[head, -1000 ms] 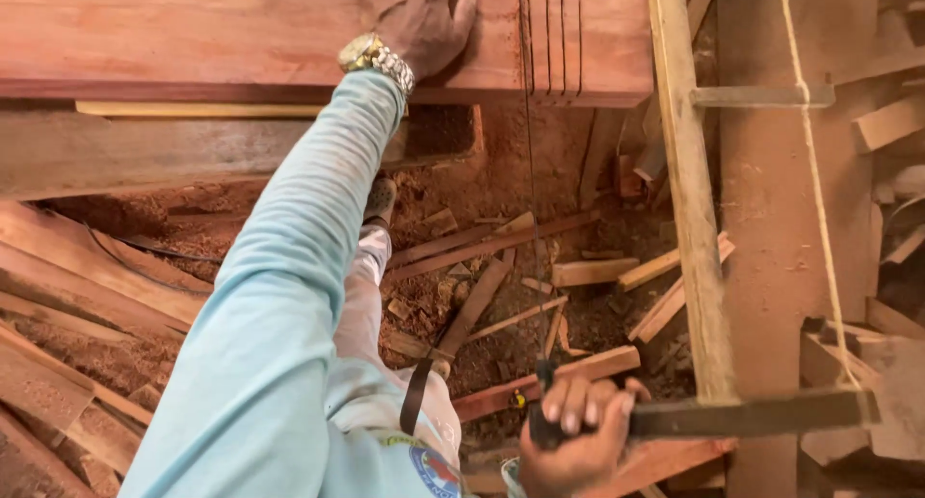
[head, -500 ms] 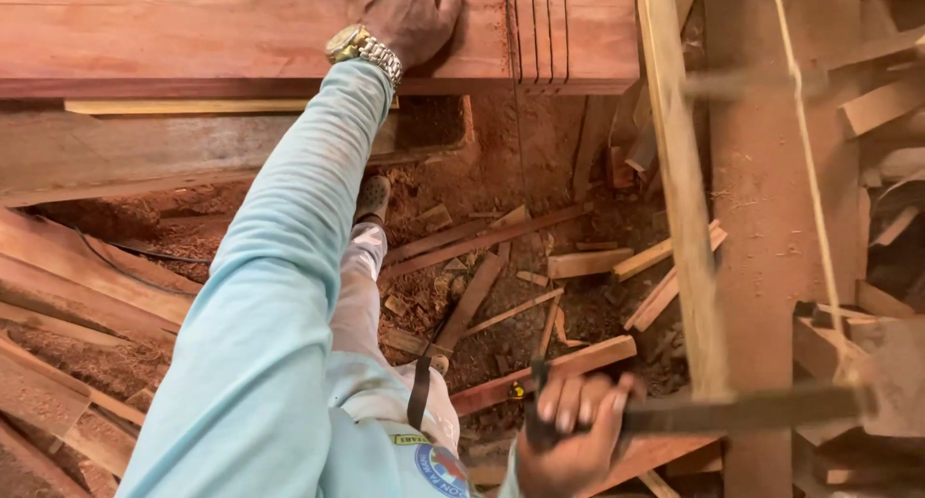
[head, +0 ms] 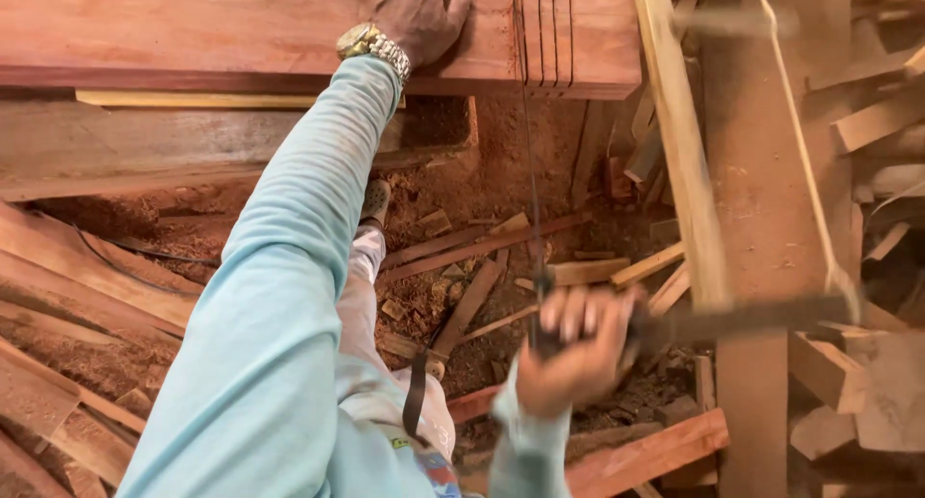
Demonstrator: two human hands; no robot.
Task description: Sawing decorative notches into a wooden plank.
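1. the left hand (head: pixel 414 12) lies palm down and flat on the top of a reddish wooden plank (head: pixel 193 26) at the upper edge of the view, fingers spread, pressing on it and gripping nothing.
2. a metal wristwatch (head: pixel 371 45) sits on that wrist, just above the cuff of a light blue sleeve (head: pixel 279 286).
3. the right hand (head: pixel 578 349) is wrapped tight round the dark lower handle of a wooden frame saw (head: pixel 679 170), blurred by motion.
4. the saw's thin blade (head: pixel 528 170) runs straight up from that hand into the plank, just right of the left hand's fingertips.
5. several parallel dark cut lines (head: pixel 549 26) mark the plank beside the blade, near its right end.
6. the saw's pale upright bar stands to the right of the plank, with a cord (head: pixel 800 151) slanting beside it.
7. below, the ground is covered in red sawdust (head: pixel 462 199) and scattered wood offcuts (head: pixel 588 267); the person's shoe (head: pixel 376 201) shows under the plank.
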